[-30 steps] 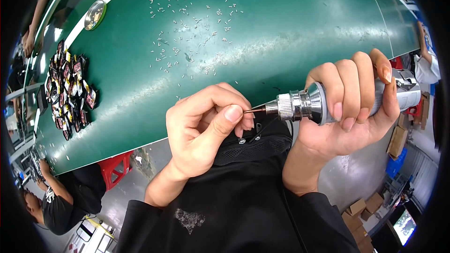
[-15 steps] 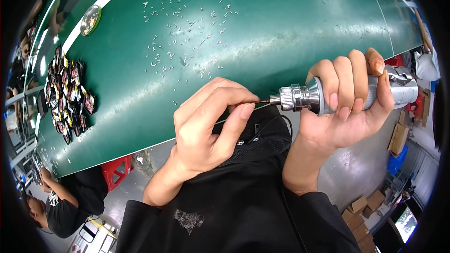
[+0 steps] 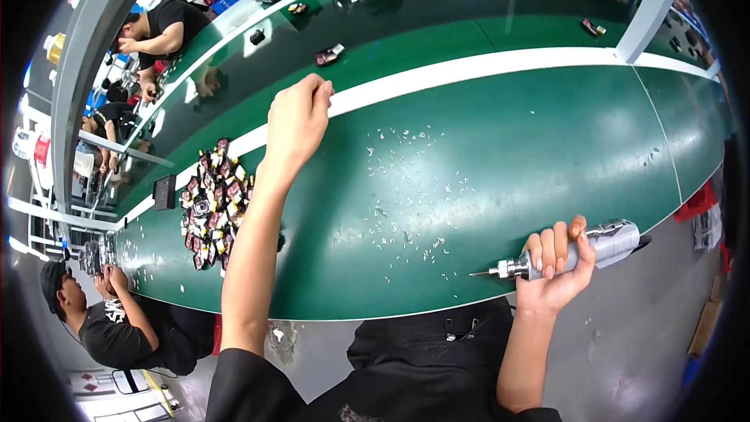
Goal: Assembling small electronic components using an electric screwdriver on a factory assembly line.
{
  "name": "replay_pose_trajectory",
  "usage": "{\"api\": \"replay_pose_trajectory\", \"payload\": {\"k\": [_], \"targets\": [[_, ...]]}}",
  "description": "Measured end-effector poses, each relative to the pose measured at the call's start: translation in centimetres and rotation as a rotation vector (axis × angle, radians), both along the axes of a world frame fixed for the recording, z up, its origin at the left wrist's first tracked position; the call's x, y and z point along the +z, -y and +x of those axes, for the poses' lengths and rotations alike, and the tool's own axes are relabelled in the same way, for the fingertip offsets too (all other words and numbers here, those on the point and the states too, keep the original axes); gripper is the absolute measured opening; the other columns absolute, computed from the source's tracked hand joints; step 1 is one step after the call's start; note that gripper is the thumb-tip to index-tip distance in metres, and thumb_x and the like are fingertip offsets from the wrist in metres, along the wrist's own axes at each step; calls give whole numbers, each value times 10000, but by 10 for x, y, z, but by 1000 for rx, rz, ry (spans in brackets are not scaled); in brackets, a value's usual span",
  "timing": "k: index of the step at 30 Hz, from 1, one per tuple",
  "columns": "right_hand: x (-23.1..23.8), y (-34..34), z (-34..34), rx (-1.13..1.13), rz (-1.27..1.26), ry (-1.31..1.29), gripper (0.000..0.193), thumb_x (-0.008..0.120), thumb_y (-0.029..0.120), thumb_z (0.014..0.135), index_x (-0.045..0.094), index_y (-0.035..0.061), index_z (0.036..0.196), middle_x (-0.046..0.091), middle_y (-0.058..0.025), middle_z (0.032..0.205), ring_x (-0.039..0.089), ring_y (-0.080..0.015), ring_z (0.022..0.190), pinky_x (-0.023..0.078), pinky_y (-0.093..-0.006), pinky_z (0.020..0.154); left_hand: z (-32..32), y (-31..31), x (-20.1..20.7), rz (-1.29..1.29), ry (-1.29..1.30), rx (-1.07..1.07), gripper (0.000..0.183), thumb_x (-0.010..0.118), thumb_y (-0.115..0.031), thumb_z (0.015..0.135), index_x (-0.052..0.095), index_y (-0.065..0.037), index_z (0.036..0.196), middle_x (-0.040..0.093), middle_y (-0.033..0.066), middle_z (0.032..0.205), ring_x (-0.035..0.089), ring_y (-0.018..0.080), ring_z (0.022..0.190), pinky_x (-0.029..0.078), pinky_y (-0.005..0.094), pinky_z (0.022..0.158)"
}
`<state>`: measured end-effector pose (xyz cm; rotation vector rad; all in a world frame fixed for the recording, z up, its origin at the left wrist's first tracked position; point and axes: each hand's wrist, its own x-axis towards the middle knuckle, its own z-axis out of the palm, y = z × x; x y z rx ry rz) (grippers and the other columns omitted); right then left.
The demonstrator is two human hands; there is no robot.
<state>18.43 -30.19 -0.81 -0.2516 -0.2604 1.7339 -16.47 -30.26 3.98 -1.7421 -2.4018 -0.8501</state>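
Note:
My right hand (image 3: 558, 262) is wrapped round a grey and silver electric screwdriver (image 3: 613, 242). Its thin bit points left, over the near edge of the green table (image 3: 516, 164). Stretched far forward, my left hand (image 3: 298, 121) is at the white strip along the table's far side. Its fingers are curled together, and whatever they hold, if anything, is hidden. Small pale slivers (image 3: 406, 227) lie scattered across the tabletop between my arms. Left of my left forearm is a heap of small dark parts (image 3: 211, 211) with red and yellow bits, partly covered by that arm.
A black box (image 3: 164, 192) stands beside the heap. Past the white strip runs a dark green conveyor (image 3: 406, 19) carrying a few small parts (image 3: 330, 55). Grey posts (image 3: 648, 16) rise at both sides. A co-worker in black (image 3: 117, 320) sits at the left; others work beyond the conveyor.
My left hand has left the screwdriver bit and reached far forward to the white strip. The screwdriver has come down and right in view, and the view now takes in the conveyor.

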Motion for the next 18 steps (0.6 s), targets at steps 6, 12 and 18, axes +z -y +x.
{"api": "replay_pose_trajectory", "payload": {"k": [6, 12, 18], "targets": [[-2, -4, 4, 86, 18, 5, 114, 432, 167, 919, 418, 73, 856, 335, 10, 509, 325, -91, 381, 369, -264, 424, -68, -77, -35, -180, -177, 311, 473, 662, -338, 802, 526, 18, 1083, 590, 255, 1020, 585, 410, 1001, 491, 473, 840], [-3, -6, 4, 126, 9, 17, 96, 454, 164, 897, 428, 80, 859, 336, 6, 501, 330, -100, 375, 348, -276, 428, -89, -92, -43, -138, -358, 223, 410, 649, -214, 803, 546, 18, 1125, 611, 231, 1001, 595, 371, 950, 470, 426, 870], [-2, -3, 12, 153, -4, 13, 94, 453, 164, 894, 439, 79, 857, 337, 5, 503, 334, -105, 385, 362, -287, 437, -59, -73, -34, 46, -257, -89, 325, 600, -101, 834, 568, 30, 1129, 632, 197, 971, 602, 344, 916, 475, 405, 838]]}}
